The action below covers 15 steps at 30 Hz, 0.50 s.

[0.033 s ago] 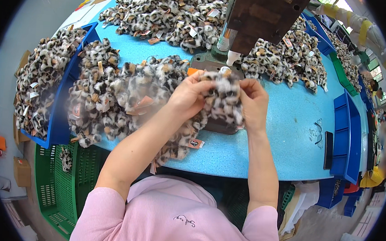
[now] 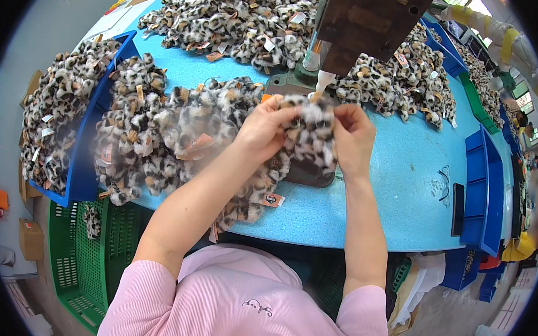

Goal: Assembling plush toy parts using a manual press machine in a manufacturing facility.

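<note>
Both my hands hold one leopard-print plush piece up over the blue table. My left hand pinches its left edge and my right hand grips its right edge. The piece sits right under the white nozzle of a brown machine head, above a dark base plate. A heap of the same plush pieces lies just left of my left hand, with orange tags showing.
More plush heaps lie at the back and back right. A blue bin full of pieces stands at left, blue bins at right, a dark phone beside them. A green crate stands below the table.
</note>
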Tool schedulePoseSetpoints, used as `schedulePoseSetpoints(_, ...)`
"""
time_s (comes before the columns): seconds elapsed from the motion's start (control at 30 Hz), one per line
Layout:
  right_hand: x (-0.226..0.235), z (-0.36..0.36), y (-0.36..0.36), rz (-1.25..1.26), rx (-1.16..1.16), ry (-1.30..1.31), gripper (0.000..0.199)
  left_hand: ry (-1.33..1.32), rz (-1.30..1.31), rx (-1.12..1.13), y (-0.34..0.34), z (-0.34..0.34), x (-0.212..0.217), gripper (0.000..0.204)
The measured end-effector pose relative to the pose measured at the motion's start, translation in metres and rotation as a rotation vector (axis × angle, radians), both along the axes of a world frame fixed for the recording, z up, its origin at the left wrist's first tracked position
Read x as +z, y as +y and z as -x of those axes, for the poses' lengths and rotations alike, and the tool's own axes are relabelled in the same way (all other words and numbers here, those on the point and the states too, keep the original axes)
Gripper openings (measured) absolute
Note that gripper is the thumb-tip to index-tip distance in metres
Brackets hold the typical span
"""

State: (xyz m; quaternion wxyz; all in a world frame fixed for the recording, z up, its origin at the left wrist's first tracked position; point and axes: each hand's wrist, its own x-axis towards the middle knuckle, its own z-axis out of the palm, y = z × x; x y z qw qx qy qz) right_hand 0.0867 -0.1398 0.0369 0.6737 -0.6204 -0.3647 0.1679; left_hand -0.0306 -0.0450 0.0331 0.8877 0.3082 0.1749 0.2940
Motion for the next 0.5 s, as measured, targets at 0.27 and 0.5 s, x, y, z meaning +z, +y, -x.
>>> schedulePoseSetpoints(0.27,0.011,-0.021,0.037,0.132,0.030,-0.215,0.009,0.220,-0.453,0.430,0.033,-0.026,-0.005,0.021)
schedulePoseSetpoints(0.5,-0.024,-0.045,0.047,0.360,0.235,-0.080,0.008,0.504,-0.454,0.115,0.050,-0.024,-0.016,0.013)
